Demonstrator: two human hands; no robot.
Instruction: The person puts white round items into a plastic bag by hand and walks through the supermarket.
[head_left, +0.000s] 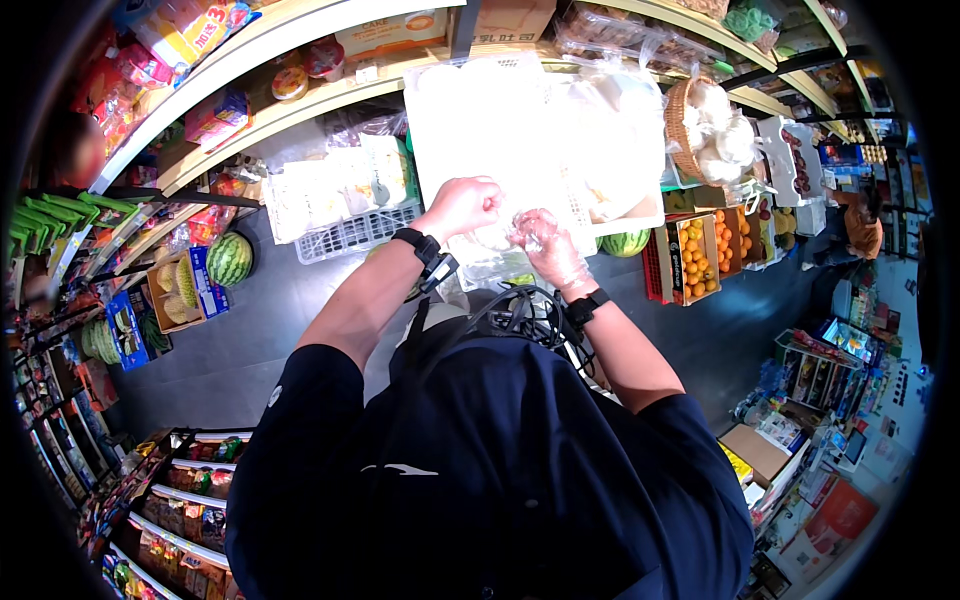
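Note:
My bare left hand (466, 204) is held with its fingers curled, over the near part of a glaring white tray (480, 112). Glare hides whether anything thin is between its fingers. To its right is my right hand (546, 241), in a clear plastic glove, its fingers bent and bunched with crinkled film; I cannot tell if it holds anything. Just below the hands, clear plastic (480, 259) and something pale are washed out by light. A second white container (630, 219) with pale contents adjoins the tray on the right.
A plastic crate (352, 234) with packaged goods stands left of the tray. A wicker basket (681, 131) of bagged white produce and boxes of oranges (697, 259) are at right. Watermelons (229, 259) and a durian box (176, 294) sit on the floor. A person (862, 225) is far right.

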